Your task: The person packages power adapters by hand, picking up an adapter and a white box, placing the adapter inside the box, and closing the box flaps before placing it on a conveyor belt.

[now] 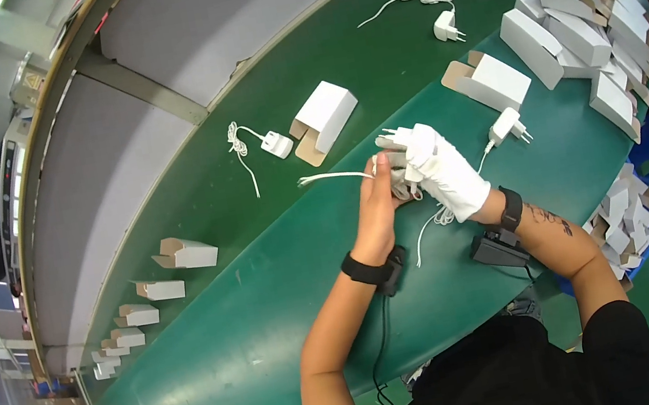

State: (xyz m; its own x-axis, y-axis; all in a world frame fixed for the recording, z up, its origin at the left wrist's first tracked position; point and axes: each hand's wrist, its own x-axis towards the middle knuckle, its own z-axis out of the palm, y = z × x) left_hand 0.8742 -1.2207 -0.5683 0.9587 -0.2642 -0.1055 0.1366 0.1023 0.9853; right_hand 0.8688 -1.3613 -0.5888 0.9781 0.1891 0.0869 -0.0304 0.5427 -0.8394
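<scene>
White boxes (pixel 531 49) crowd the green worktop (pixel 220 351) beside gray panels (pixel 188 18). Left hand (pixel 377 206) and gloved right hand (pixel 447 172) hold a white adapter (pixel 398 138).

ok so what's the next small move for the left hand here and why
I'd probably tuck in the loose cable end with the left hand: it sticks out to the left, while more white cable is bunched between that hand and the gloved right hand. Left hanging out, it might snag.
</scene>
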